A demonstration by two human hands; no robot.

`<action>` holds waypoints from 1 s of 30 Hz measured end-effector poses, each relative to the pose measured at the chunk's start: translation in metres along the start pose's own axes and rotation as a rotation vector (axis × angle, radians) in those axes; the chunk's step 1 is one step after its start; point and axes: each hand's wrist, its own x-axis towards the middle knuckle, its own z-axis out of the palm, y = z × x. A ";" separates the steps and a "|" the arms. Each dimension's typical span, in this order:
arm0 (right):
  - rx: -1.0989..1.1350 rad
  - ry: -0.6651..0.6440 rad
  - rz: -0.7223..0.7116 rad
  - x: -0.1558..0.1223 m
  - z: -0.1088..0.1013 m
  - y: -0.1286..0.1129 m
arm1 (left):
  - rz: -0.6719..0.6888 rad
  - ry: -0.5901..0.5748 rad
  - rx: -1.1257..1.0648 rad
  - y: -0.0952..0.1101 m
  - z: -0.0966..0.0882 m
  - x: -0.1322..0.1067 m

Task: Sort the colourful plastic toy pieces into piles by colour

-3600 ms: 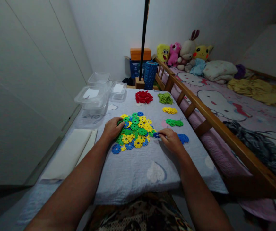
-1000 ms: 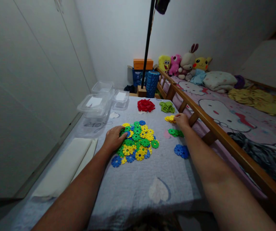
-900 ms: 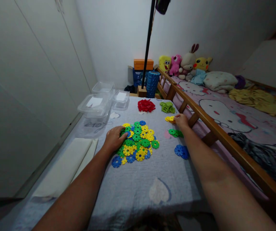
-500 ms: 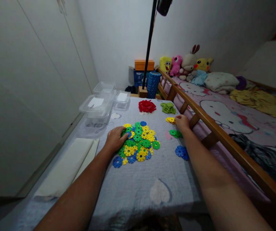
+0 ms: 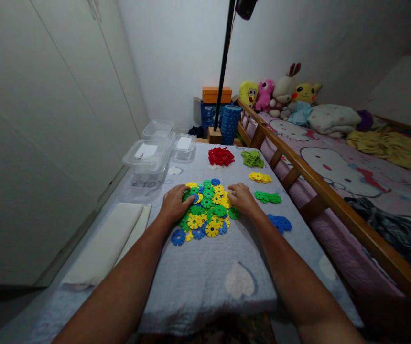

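A mixed pile of notched plastic discs [image 5: 207,203] in blue, green and yellow lies mid-table. My left hand [image 5: 176,203] rests against its left side, thumb and fingers apart on the discs. At the pile's right edge is my right hand [image 5: 243,198], its fingers spread and touching the yellow discs, with nothing visible in its grasp. To the right are single-colour groups: yellow discs [image 5: 260,177], green discs [image 5: 267,197] and blue discs [image 5: 280,223], the blue ones partly behind my right forearm.
Red pieces [image 5: 221,156] and light green pieces [image 5: 253,158] sit at the far end. Clear plastic boxes [image 5: 147,155] and a folded white cloth [image 5: 105,246] are on the left. A wooden bed rail [image 5: 309,184] runs along the right; a black pole [image 5: 223,71] stands behind.
My right hand has moved left from the yellow group to the mixed pile, uncovering the yellow and green groups. My left hand stays at the pile. The view has shifted slightly.
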 end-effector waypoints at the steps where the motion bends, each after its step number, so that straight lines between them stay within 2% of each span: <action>1: -0.055 -0.003 0.011 0.000 0.002 -0.002 | -0.005 -0.001 0.000 0.000 0.000 0.000; 4: -0.126 -0.028 0.050 0.001 0.007 -0.002 | -0.020 -0.023 0.009 0.001 0.000 0.000; 8: -0.066 -0.016 0.081 0.003 0.008 0.003 | -0.029 -0.037 0.026 0.004 -0.001 0.000; 13: 0.162 0.027 0.109 0.005 0.008 0.012 | -0.027 -0.040 0.044 0.004 -0.001 0.000; 17: 0.398 0.010 0.165 0.012 -0.006 0.023 | -0.019 -0.037 0.038 0.002 0.000 0.000; 21: 0.501 0.172 0.254 0.024 -0.037 0.050 | -0.017 -0.031 0.032 0.002 -0.001 0.000; 25: 0.551 0.433 0.518 0.036 -0.068 0.090 | -0.023 -0.034 0.043 0.002 0.000 0.000; 27: 0.552 0.527 0.645 0.041 -0.077 0.109 | -0.023 -0.033 0.053 0.001 0.000 0.000; 30: 0.555 0.584 0.775 0.045 -0.083 0.128 | -0.014 -0.033 0.057 0.000 0.001 0.001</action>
